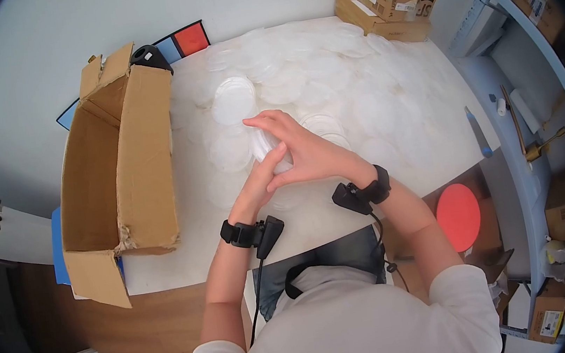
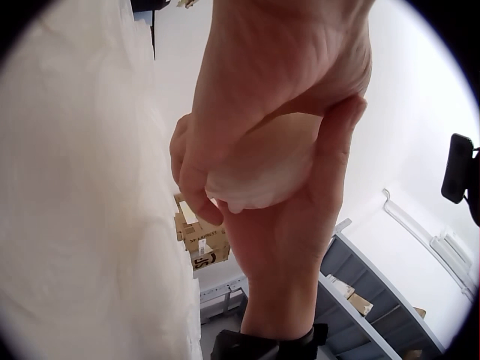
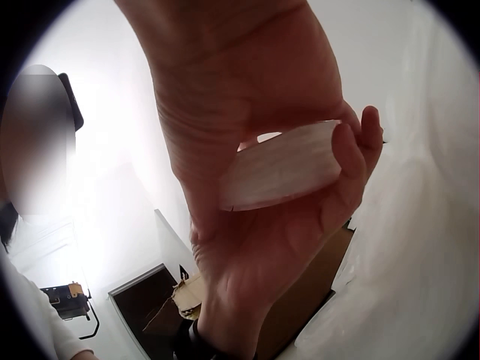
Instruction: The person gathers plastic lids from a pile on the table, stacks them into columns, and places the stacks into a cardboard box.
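Between both hands is a short stack of round translucent plastic lids [image 1: 262, 144], tilted up on edge over the table. My left hand [image 1: 254, 188] grips the stack from the near left side, with its fingers partly hidden behind it. From the right, my right hand [image 1: 313, 150] curls round the same stack, thumb on the near side and fingers over the far side. In the left wrist view, the stacked lids [image 2: 262, 165] lie enclosed by both hands. The right wrist view shows the stack's layered side [image 3: 285, 166] between the palms.
Many loose translucent lids [image 1: 385, 93] cover the white table [image 1: 201, 264]. A small lid pile [image 1: 234, 100] lies just beyond the hands. An open cardboard box [image 1: 143, 158] stands at left. Taped cartons [image 1: 388, 5] sit at the back right, and a blue-handled tool [image 1: 480, 134] lies by the right edge.
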Demonstrator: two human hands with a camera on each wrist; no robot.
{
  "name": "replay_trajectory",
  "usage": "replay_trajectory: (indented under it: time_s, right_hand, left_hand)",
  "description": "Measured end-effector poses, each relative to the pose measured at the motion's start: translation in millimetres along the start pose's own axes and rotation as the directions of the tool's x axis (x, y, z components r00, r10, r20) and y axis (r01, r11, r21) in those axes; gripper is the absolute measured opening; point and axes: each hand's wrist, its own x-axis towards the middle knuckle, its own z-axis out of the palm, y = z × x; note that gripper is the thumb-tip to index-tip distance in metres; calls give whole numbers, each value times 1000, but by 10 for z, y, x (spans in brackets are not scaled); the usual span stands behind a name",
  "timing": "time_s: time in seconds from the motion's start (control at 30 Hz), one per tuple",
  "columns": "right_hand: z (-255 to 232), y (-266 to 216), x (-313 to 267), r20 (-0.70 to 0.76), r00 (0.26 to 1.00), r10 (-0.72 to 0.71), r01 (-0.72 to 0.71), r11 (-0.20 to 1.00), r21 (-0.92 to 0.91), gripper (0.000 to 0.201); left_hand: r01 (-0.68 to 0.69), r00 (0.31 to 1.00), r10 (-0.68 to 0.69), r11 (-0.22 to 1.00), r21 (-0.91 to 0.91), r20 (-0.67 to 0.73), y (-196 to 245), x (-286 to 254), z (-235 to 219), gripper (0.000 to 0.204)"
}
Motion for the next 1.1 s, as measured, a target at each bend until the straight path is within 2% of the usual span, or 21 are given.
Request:
replay_trajectory:
  time_s: [0.07,0.13,0.17,0.23,0.27,0.3,0.37,0.4,0.43,0.47,0.57,0.6,0.67,0.77,0.8,0.87,0.93,0.97,1.03,1.07,1.1]
  right_hand:
    - [-86,42,68,42,999,-4,5,1000,-27,83]
    - [-189,77,159,-143,989,-41,31,997,-73,77]
    - [-249,125,209,-145,989,-40,30,997,-73,77]
    - [-372,220,331,-385,921,66,-4,987,160,71]
    - [-415,239,380,-386,920,64,-2,987,159,71]
    - [-454,256,425,-441,894,77,8,982,187,72]
    - [-521,298,506,-495,864,91,20,977,213,73]
    - [-544,335,542,-531,842,90,19,980,197,73]
    - [-562,344,572,-566,820,90,17,983,181,73]
    - [-580,352,594,-567,819,91,16,983,181,73]
    - [-603,393,644,-609,788,92,13,986,166,73]
    - [-596,429,659,-618,783,72,14,991,133,72]
    - [-594,441,674,-627,778,49,16,995,98,72]
    - [-598,454,676,-637,770,35,8,998,64,72]
    - [-602,458,680,-639,769,17,14,999,43,72]
    - [-605,457,688,-640,768,-1,19,1000,22,72]
    - [-599,462,693,-644,751,-146,31,982,-186,70]
    - [-590,467,689,-644,751,-145,30,982,-186,70]
    - [-566,463,682,-588,773,-238,-38,908,-417,69]
    - [-567,457,682,-588,773,-238,-38,908,-417,69]
    - [-574,451,679,-527,800,-286,-46,847,-530,69]
  left_hand:
    - [-26,999,28,998,-57,29,84,62,50,74]
    - [-127,977,173,942,-312,124,180,102,130,80]
    - [-125,977,171,942,-311,125,150,119,154,80]
    - [-171,984,173,984,-57,34,45,180,186,84]
    - [-100,994,99,995,3,46,-10,186,210,91]
    - [-101,994,100,995,5,47,-76,180,257,91]
    - [156,978,-174,976,153,115,-189,169,413,81]
    - [156,978,-175,976,155,116,-245,187,468,81]
    - [202,951,-223,973,115,213,-295,206,517,73]
    - [252,913,-264,964,80,310,-335,222,565,65]
    - [279,933,-249,956,-85,259,-360,218,753,44]
    - [278,933,-248,957,-86,259,-370,232,784,44]
    - [156,977,-116,962,-225,181,-379,263,824,35]
    - [93,989,-54,952,-290,140,-380,295,844,32]
    - [94,989,-55,952,-292,140,-397,300,845,32]
    - [36,999,-34,994,-99,24,-426,305,842,29]
    - [31,999,-31,999,-39,-18,-407,313,834,26]
    - [26,998,-25,999,23,-59,-390,319,828,24]
    - [13,998,-12,1000,25,-62,-378,337,798,24]
    - [0,998,1,1000,26,-66,-367,344,786,24]
    - [0,998,2,1000,25,-66,-350,350,778,24]
